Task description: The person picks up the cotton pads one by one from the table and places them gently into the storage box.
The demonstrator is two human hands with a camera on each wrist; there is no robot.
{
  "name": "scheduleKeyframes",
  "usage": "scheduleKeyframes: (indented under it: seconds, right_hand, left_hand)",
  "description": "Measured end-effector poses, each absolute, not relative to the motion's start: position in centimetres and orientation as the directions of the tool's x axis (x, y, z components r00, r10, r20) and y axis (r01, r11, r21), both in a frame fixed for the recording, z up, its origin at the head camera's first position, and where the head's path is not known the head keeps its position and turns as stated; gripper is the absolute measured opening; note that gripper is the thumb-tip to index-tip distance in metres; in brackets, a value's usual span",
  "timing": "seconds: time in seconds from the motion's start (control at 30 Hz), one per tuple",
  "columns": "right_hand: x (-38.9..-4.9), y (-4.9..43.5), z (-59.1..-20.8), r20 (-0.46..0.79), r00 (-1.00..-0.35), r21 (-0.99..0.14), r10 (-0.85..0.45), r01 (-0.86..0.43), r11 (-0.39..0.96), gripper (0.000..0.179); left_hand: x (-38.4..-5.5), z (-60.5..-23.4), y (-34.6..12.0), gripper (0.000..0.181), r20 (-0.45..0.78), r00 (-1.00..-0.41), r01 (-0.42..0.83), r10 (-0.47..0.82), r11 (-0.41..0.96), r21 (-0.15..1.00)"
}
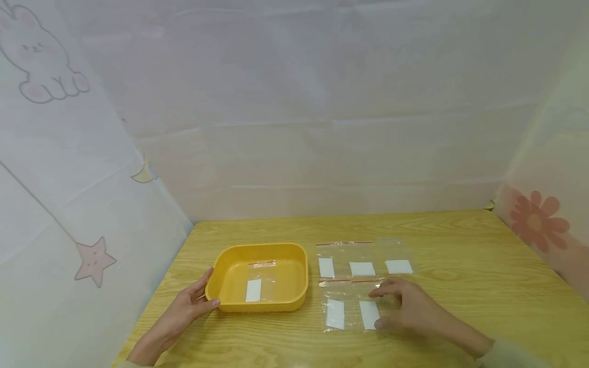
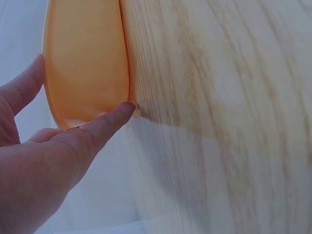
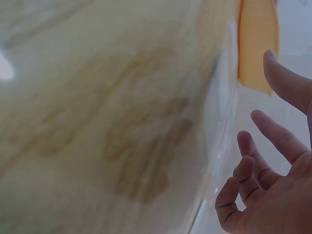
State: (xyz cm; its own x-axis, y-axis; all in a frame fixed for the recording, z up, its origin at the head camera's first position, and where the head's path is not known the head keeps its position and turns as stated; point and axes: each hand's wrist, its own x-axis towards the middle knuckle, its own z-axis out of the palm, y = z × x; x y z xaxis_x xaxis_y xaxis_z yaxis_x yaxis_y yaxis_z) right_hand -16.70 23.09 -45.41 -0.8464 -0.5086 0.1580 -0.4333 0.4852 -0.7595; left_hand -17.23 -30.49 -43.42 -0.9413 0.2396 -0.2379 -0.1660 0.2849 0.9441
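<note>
On the wooden table (image 1: 460,255), pale yellow with visible grain, sits a yellow tray (image 1: 301,271): smooth plastic, rectangular with rounded corners and raised walls. Inside it lies one clear zip bag (image 1: 259,283) with a red seal strip and a white rectangular label.

To the right of the tray, five more clear bags lie flat in two rows, thin and glossy, each holding a white label. Back row: three bags (image 1: 361,260) side by side. Front row: a left front bag (image 1: 335,306) and a right front bag (image 1: 368,309), touching or slightly overlapping each other.

Left hand (image 1: 186,306): fingers straight and relaxed, resting against the tray's near left corner. The left wrist view shows a fingertip (image 2: 124,109) touching the tray wall where it meets the table. It grips nothing.

Right hand (image 1: 407,304): lies over the right edge of the right front bag, fingers loosely bent, thumb near the bag's label. The right wrist view shows the fingers (image 3: 253,165) curled and spread apart above clear film. Whether it actually pinches the bag, cannot tell.

Behind the table hang pale printed sheets with a rabbit (image 1: 39,56), a star (image 1: 94,259) and a flower (image 1: 536,220).
</note>
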Motion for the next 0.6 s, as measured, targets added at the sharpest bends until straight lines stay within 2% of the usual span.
scheduleKeyframes:
  seconds: [0.27, 0.6]
  right_hand:
    - [-16.2, 23.4, -46.5, 0.095, -0.897, -0.700, -0.432, -0.369, 0.611, 0.066]
    - [-16.3, 23.1, -47.0, 0.134, -0.888, -0.603, -0.440, -0.426, 0.674, 0.073]
  left_hand:
    - [-17.2, -43.4, -30.5, 0.091, -0.235, -0.941, -0.160, 0.242, 0.293, 0.943]
    - [-17.3, -43.3, -30.6, 0.090, -0.231, -0.937, -0.156, 0.261, 0.279, 0.948]
